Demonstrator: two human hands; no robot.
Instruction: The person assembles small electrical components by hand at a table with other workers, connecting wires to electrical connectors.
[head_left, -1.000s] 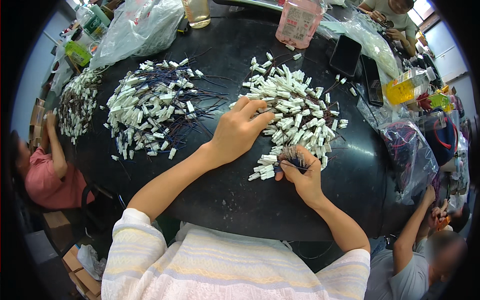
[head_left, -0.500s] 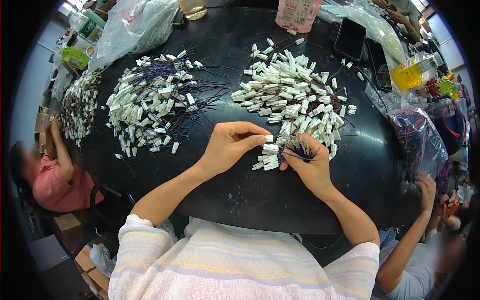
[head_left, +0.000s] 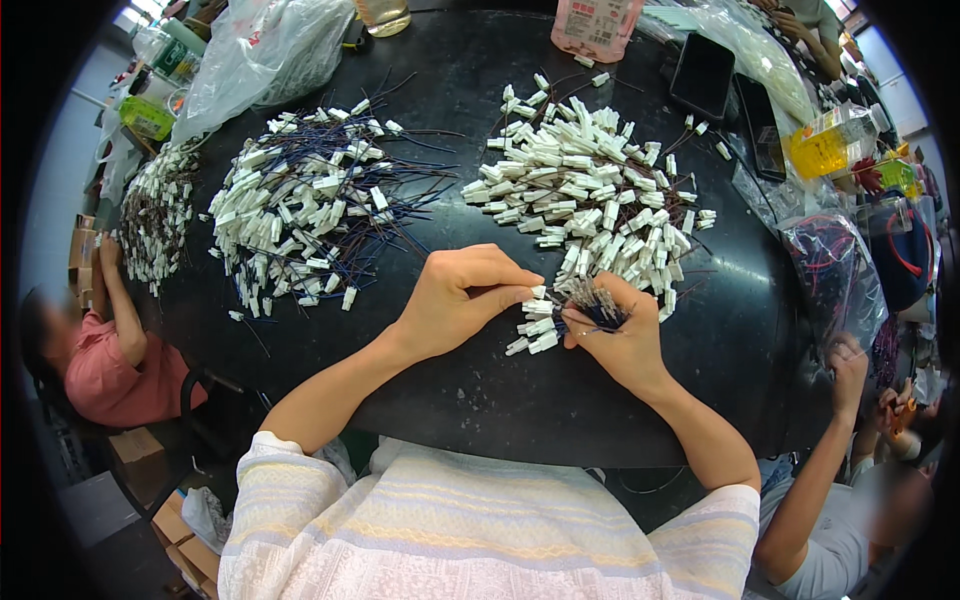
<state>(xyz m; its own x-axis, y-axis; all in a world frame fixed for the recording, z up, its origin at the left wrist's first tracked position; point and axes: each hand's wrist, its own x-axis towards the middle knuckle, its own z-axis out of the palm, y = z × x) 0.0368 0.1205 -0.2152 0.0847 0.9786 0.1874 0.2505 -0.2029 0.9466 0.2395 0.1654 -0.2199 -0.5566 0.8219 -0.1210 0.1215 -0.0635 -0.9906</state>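
Note:
My right hand [head_left: 622, 335] is closed round a bundle of thin dark blue wires [head_left: 603, 310] with small metal ends. Beside the bundle, several white connectors [head_left: 540, 330] hang together at my fingers, just above the black table. My left hand [head_left: 460, 300] pinches one small white connector [head_left: 539, 292] between thumb and forefinger, right against the bundle. Beyond my hands lies a large heap of white connectors with brown wires [head_left: 580, 170]. A second heap of white connectors with blue wires [head_left: 290, 205] spreads out to the left.
A third connector heap [head_left: 155, 220] lies far left, near a person in pink [head_left: 125, 365]. Plastic bags [head_left: 270, 60], a pink pouch [head_left: 597, 25], two phones [head_left: 702, 78] and a yellow bottle [head_left: 830, 143] line the table's far side. Another person's hand [head_left: 848, 370] holds a clear bag at right.
The connectors beside the bundle have shifted slightly right and down, and the wires in my right hand have turned a little. My left hand stays at nearly the same spot, still pinching.

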